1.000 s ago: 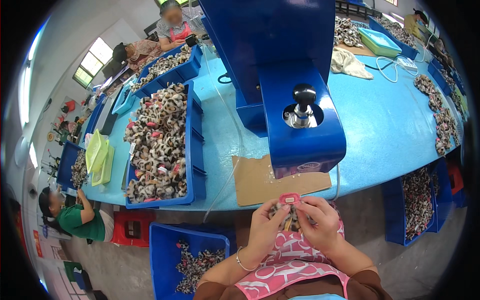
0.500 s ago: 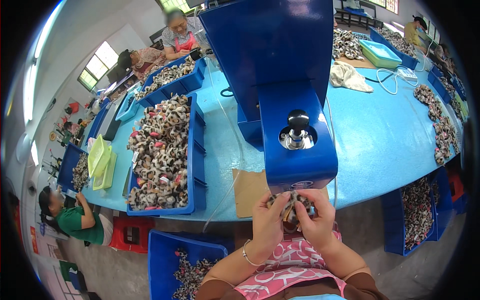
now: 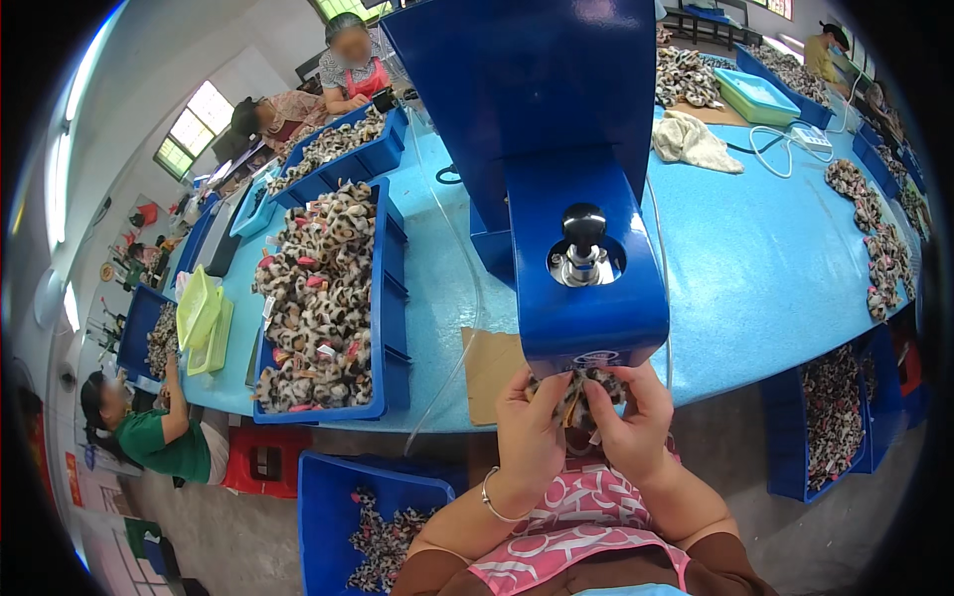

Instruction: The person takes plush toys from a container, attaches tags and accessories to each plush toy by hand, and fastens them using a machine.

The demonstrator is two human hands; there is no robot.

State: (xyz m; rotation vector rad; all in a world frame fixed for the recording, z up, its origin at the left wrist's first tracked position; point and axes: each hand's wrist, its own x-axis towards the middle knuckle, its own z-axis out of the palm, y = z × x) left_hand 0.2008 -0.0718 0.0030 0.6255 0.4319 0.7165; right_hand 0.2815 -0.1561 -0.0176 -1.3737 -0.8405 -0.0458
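Note:
A small spotted plush piece (image 3: 574,402), black, white and tan, is gripped between my two hands at the front edge of the blue table. My left hand (image 3: 532,427) closes on its left side, thumb on top. From the right, my right hand (image 3: 634,422) pinches it the same way. A narrow yellowish strip shows on the plush between my thumbs. Directly above my fingertips is the lower front of a tall blue machine (image 3: 593,308), which partly hides the fingers and the plush. A black knob (image 3: 584,226) stands in a recess on its top.
Left of the machine, a blue crate (image 3: 391,328) is heaped with spotted plush pieces. Another blue crate (image 3: 318,497) sits low by my left forearm. Brown cardboard (image 3: 492,363) lies beside the machine. A beige cloth (image 3: 696,142) and cables lie right. Several co-workers sit around.
Both hands have moved slightly up with the plush, closer beneath the machine's front. The view has shifted a little. A co-worker in green at the left has lowered an arm toward a crate.

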